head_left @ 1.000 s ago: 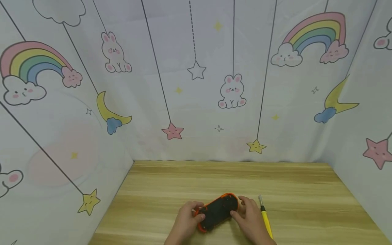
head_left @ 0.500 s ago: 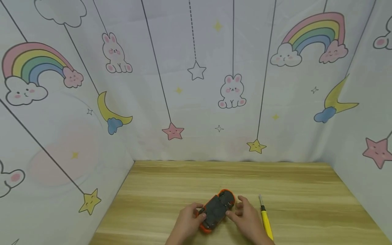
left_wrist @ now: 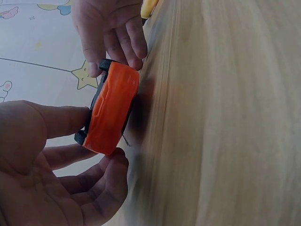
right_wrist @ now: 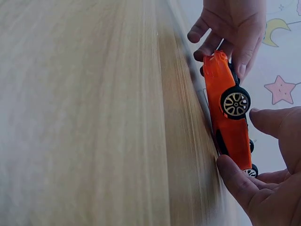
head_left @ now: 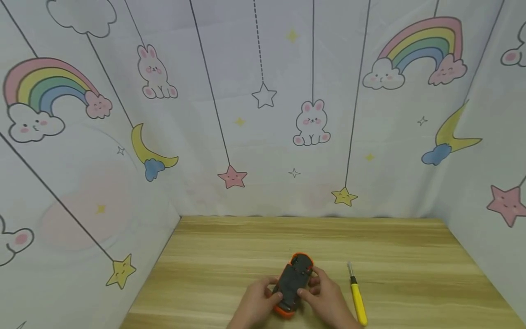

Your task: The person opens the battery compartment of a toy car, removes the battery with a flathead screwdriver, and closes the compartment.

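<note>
Lengthwise, toy car [head_left: 293,283] slants away rightward; upside down.

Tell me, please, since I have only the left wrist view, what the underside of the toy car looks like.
Observer: In the head view, the underside of the toy car shows as a long black plate facing up toward the camera.
Operator: Thank you; what is the yellow thing at the top edge of my picture?
Observer: It looks like a screwdriver; the head view shows its metal shaft, lying on the table to the right of the right hand.
Operator: And could you see the face of any wheel?
Observer: Yes, the right wrist view shows a wheel with pale spokes inside a black tyre.
</note>
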The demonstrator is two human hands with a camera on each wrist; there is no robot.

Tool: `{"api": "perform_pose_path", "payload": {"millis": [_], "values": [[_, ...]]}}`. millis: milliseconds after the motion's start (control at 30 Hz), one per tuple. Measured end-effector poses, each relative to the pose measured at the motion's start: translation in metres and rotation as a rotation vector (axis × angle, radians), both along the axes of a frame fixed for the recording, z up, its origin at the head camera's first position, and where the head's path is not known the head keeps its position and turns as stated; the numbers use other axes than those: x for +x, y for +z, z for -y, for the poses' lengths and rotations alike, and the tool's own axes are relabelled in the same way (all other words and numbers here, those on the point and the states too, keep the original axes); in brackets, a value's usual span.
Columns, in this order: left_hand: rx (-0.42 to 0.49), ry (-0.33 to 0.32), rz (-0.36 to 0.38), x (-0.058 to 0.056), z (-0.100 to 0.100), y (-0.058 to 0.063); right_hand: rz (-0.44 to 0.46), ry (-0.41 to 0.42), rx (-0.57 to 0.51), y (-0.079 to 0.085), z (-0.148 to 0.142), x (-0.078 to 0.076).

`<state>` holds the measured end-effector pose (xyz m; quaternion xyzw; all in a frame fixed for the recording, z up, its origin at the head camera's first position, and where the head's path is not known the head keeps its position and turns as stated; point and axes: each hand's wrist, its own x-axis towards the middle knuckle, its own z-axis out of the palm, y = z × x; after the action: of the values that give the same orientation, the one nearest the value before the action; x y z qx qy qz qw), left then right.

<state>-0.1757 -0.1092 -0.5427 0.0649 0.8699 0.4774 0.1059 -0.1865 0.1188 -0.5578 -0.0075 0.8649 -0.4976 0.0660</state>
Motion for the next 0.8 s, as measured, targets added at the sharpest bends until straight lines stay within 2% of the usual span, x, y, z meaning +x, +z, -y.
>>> {"api": "perform_pose_path", "payload": {"millis": [167,333,500,700,800], "values": [[0.004,-0.001,0.039,-0.001,-0.005,-0.003,-0.006,0.025,0.000,0.001,0.003,0.002],[-0.005,-0.001,0.014,0.000,-0.008,-0.001,-0.001,0.036,-0.022,0.005,0.003,0.003],[0.003,0.003,0.021,0.003,-0.012,0.001,0.004,0.049,-0.080,0.005,0.003,0.003],[0.009,0.000,0.059,0.004,-0.014,0.003,0.027,0.022,-0.116,0.001,0.003,0.001],[-0.008,0.006,0.048,0.003,-0.013,0.004,0.039,0.010,-0.117,0.001,0.004,-0.001]]}}
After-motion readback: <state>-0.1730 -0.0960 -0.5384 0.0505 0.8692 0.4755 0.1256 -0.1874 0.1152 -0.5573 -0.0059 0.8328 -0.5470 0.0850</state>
